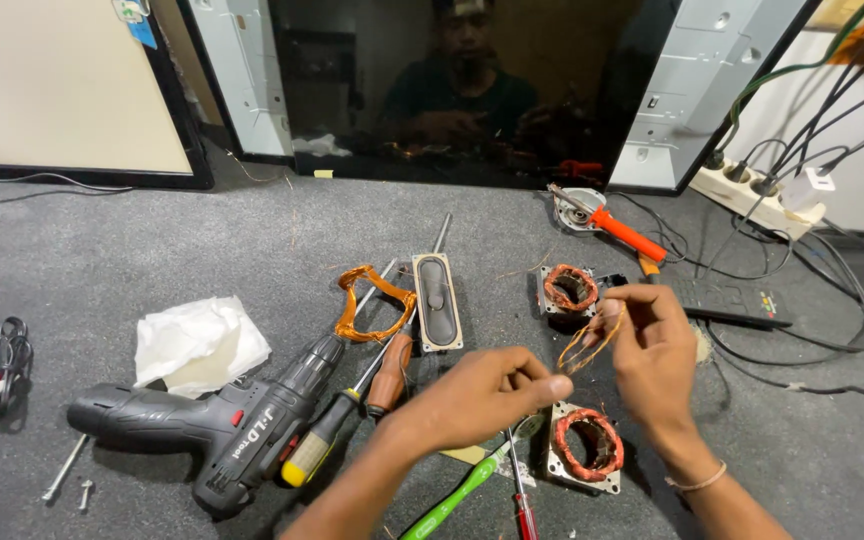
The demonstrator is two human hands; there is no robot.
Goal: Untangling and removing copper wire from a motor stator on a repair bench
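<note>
My left hand (487,395) pinches one end of a thin loop of copper wire (584,345), and my right hand (652,350) holds the other side of the loop between its fingertips. Both hands hover over the grey carpet. Right below them lies a square motor stator with a red-orange winding (585,447). A second stator (570,289) sits just beyond my right hand. A flat coil of copper strip (377,303) lies to the left, by an oblong speaker (437,301).
A black cordless drill (214,418), several screwdrivers (337,420), a green-handled tool (462,492) and crumpled white tissue (197,343) lie at left. An orange-handled tool (624,232), remote control (732,300), power strip with cables (757,200) and leaning dark screen (472,90) stand behind.
</note>
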